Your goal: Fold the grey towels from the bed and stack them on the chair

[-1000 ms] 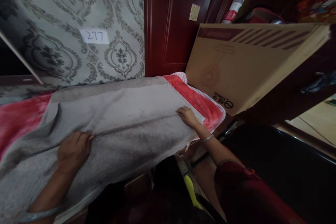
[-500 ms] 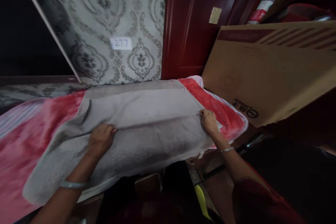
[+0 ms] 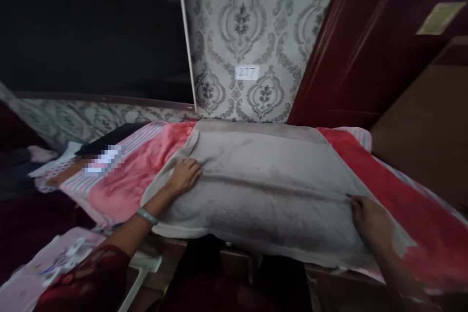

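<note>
A grey towel [image 3: 270, 185] lies spread over a red plush blanket [image 3: 146, 168] on a raised surface. My left hand [image 3: 184, 175] presses on the towel's left part at a crease line, fingers together and bent. At the right end of that same crease my right hand [image 3: 371, 222] pinches the towel. The crease runs straight between the two hands. A pale bangle sits on my left wrist [image 3: 147, 215].
Patterned grey wallpaper with a small label reading 277 [image 3: 247, 72] rises behind. A dark screen [image 3: 91, 29] fills the upper left, a dark red door [image 3: 365, 44] the right. A cardboard box [image 3: 420, 122] stands at far right. Papers [image 3: 54, 263] lie at lower left.
The view has swung left, so the box has slid to the right edge and the dark screen has come in. Both hands stay on the towel's crease line.
</note>
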Demonstrator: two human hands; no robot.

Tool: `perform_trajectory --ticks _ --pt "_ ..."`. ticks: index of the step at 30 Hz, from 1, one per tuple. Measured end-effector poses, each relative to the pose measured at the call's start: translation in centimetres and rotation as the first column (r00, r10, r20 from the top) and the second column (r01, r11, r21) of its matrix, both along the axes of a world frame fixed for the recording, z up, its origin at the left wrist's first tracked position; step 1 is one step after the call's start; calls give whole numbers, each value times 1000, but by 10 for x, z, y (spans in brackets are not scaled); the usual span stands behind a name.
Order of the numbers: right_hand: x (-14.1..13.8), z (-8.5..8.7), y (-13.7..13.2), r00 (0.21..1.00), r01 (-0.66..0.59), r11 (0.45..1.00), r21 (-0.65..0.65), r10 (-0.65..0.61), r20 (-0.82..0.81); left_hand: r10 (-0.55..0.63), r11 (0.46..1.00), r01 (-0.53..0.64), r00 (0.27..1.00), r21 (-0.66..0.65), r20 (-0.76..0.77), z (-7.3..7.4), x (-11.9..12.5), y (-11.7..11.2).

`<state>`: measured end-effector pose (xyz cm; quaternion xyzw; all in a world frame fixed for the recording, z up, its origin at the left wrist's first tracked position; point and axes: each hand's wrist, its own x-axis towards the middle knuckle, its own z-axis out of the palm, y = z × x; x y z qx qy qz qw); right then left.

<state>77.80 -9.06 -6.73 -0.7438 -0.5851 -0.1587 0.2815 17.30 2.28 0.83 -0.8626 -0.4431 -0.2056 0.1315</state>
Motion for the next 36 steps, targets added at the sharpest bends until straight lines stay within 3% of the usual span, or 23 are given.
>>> perform_trajectory --ticks 3,5,8,10,15,18,22,23,24,27,29,32,36 --pt "-2 1 -1 1000 7 1000 -26 -7 -1 262 963 -268 947 11 186 18 -30 5" --pt "-5 4 -2 1000 30 998 -53 -30 -8 393 917 -389 836 -91 383 27 -46 12" --pt "-12 10 -6 998 66 992 -106 -68 -9 518 853 -334 640 -402 567 31 -61 23" --pt "-16 13 -7 996 86 986 -142 -86 3 566 814 -270 566 -514 599 28 -65 29" --pt "-19 18 -9 994 105 976 -189 -108 -5 618 786 -325 395 -526 680 14 -72 32" --pt "-19 19 -9 994 104 977 -188 -108 -15 628 773 -378 344 -509 698 13 -76 32" --pt "-18 20 -9 997 65 990 -122 -70 -34 597 788 -439 372 -432 710 20 -74 24" --pt "-19 20 -9 997 53 994 -97 -59 -50 575 804 -443 407 -396 710 21 -72 20" --pt "-19 20 -9 996 46 996 -77 -51 -68 538 832 -436 478 -344 695 22 -70 14" --pt "-21 20 -10 994 40 997 -58 -46 -100 344 939 -304 805 -161 484 19 -65 -6" --pt "-20 20 -11 995 33 997 -69 -39 -93 231 971 -205 934 -119 272 13 -63 -16" --pt "-16 18 -11 997 24 996 -86 -30 -70 212 969 -195 971 -154 108 4 -65 -22" --pt "-9 14 -10 998 -52 997 -56 51 -26 218 964 -204 974 -168 69 0 -70 -17"
